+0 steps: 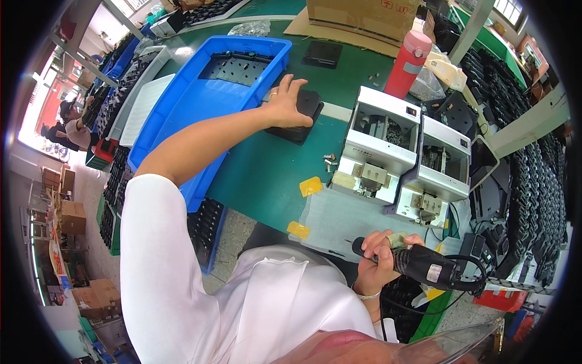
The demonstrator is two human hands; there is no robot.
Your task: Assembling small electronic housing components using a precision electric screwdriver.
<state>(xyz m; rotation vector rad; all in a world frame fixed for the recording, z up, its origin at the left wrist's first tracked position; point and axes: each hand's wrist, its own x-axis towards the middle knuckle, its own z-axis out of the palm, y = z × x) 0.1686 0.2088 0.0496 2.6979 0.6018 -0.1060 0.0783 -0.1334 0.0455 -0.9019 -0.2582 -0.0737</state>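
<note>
My left hand (284,104) reaches out over a black square plastic part (308,104) on the green bench (257,176). Its fingers are spread, with the thumb at the part's edge; whether it touches cannot be told. My right hand (374,262), close to my body, grips a black electric screwdriver (427,266) with a cable running from its right end. Right of the plastic part stand two white screw feeders (379,130) with small parts inside. The long blue tray (182,100) lies beside my left forearm, a black perforated panel (233,70) at its far end.
Another black square part (322,54) lies farther back. A red bottle (407,65) stands behind the feeders, near a cardboard box (357,24). Small loose pieces (330,161) and yellow tape (310,186) are on the bench. Stacked black parts (521,164) fill the right side. One person (76,124) is far left.
</note>
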